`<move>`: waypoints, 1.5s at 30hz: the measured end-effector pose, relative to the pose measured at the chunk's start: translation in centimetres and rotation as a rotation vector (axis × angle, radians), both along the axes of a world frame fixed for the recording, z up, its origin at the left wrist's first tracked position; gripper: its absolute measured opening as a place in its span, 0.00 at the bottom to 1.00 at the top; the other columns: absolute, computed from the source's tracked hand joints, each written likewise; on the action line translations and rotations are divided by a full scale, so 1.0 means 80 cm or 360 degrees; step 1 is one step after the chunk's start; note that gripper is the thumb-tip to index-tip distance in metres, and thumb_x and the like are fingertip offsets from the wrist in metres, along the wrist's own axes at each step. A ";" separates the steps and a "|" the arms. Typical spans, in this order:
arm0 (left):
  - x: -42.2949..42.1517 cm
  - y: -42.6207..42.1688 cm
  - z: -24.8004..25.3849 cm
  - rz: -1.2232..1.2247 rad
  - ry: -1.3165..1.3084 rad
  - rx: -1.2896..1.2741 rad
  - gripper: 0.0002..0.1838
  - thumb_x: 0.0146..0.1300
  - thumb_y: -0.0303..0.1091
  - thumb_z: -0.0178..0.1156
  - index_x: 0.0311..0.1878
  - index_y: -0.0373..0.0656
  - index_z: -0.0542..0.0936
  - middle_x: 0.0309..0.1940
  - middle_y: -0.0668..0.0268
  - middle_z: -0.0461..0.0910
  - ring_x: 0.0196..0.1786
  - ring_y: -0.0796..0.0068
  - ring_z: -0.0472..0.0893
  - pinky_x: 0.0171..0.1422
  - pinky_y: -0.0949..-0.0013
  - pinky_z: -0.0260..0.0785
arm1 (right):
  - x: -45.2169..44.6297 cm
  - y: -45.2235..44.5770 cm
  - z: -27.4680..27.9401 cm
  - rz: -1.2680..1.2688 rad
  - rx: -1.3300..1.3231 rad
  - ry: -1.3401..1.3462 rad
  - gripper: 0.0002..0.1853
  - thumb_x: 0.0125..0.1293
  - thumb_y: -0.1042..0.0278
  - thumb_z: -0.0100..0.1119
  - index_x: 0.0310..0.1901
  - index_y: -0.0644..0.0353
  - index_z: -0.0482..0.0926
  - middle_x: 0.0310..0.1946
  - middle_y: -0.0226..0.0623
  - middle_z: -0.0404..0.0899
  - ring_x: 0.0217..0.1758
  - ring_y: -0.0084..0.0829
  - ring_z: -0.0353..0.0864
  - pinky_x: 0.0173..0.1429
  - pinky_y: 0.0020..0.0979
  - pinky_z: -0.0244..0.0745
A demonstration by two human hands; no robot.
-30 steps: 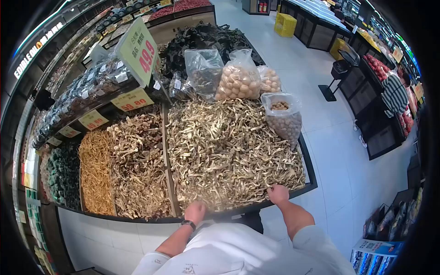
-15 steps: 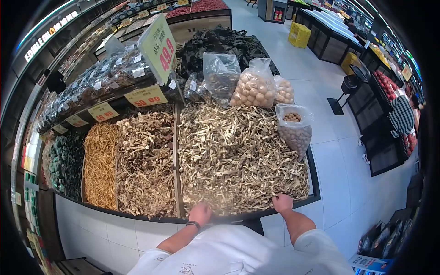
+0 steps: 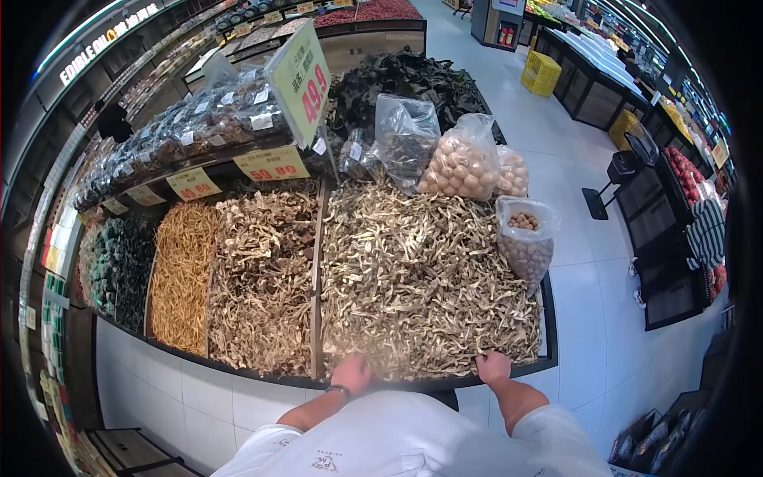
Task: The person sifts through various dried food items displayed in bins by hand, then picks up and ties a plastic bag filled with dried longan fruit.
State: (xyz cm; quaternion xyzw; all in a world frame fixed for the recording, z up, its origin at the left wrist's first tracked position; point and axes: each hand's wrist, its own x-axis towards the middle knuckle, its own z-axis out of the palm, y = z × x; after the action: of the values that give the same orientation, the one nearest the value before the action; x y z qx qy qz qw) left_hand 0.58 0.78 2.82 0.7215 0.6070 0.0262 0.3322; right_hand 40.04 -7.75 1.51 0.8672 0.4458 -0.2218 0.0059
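Shop display, "EDIBLE OIL" sign [image 3: 110, 46] behind | price sign [image 3: 302, 83] "49.9" | both hands' fingers [image 3: 482, 362] curled, grip unclear

White price sign [image 3: 302, 83] with bright red numerals. Left of it, a person's sleeve [image 3: 115, 122] is black; well right of it, a crate [image 3: 540, 73] is yellow.

Bags [image 3: 461, 165] behind dried strips [image 3: 421, 278]
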 end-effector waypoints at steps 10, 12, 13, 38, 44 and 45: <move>-0.008 -0.006 -0.031 0.0007 -0.0059 0.0207 0.07 0.64 0.38 0.61 0.40 0.47 0.82 0.42 0.59 0.81 0.46 0.52 0.83 0.53 0.52 0.76 | 0.002 -0.003 -0.011 0.0000 0.0026 0.0005 0.19 0.63 0.51 0.56 0.35 0.59 0.88 0.36 0.52 0.87 0.43 0.55 0.87 0.55 0.50 0.80; -0.008 -0.006 -0.031 -0.0007 -0.0064 0.0208 0.08 0.63 0.39 0.61 0.40 0.47 0.82 0.42 0.59 0.80 0.47 0.52 0.83 0.54 0.52 0.76 | 0.002 -0.001 -0.004 0.0004 -0.0012 0.0026 0.19 0.63 0.50 0.55 0.36 0.58 0.88 0.37 0.52 0.88 0.44 0.54 0.87 0.56 0.51 0.79; -0.008 -0.006 -0.029 0.0004 -0.0060 0.0213 0.08 0.63 0.39 0.61 0.40 0.47 0.82 0.42 0.59 0.80 0.47 0.52 0.83 0.54 0.52 0.76 | 0.002 0.001 -0.002 0.0000 -0.0052 0.0042 0.20 0.64 0.50 0.55 0.38 0.58 0.88 0.37 0.52 0.88 0.46 0.53 0.87 0.58 0.51 0.79; -0.010 0.000 -0.025 0.0056 -0.0128 0.0076 0.07 0.63 0.39 0.61 0.39 0.48 0.82 0.44 0.62 0.81 0.49 0.53 0.83 0.56 0.54 0.76 | -0.002 -0.001 -0.002 -0.0050 -0.0009 0.0013 0.18 0.64 0.52 0.56 0.37 0.58 0.88 0.38 0.52 0.88 0.46 0.54 0.87 0.58 0.51 0.79; -0.008 0.002 -0.011 0.0065 -0.0114 -0.0071 0.13 0.64 0.39 0.58 0.47 0.46 0.85 0.51 0.55 0.83 0.56 0.50 0.82 0.63 0.51 0.74 | -0.002 -0.001 -0.007 -0.0092 0.0013 0.0034 0.18 0.64 0.52 0.57 0.37 0.58 0.88 0.38 0.52 0.88 0.47 0.55 0.86 0.58 0.51 0.79; -0.008 0.002 -0.010 0.0062 -0.0128 -0.0073 0.13 0.64 0.39 0.57 0.47 0.46 0.85 0.50 0.54 0.83 0.56 0.50 0.82 0.62 0.51 0.74 | -0.002 -0.001 -0.005 -0.0080 0.0001 0.0019 0.18 0.64 0.52 0.57 0.37 0.58 0.88 0.38 0.52 0.88 0.46 0.55 0.86 0.58 0.51 0.79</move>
State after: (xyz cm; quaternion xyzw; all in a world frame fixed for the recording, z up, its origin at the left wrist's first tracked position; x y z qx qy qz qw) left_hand -0.10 0.93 2.01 0.7001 0.6075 0.0476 0.3722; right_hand 39.89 -7.79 1.09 0.8769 0.4238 -0.2268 -0.0024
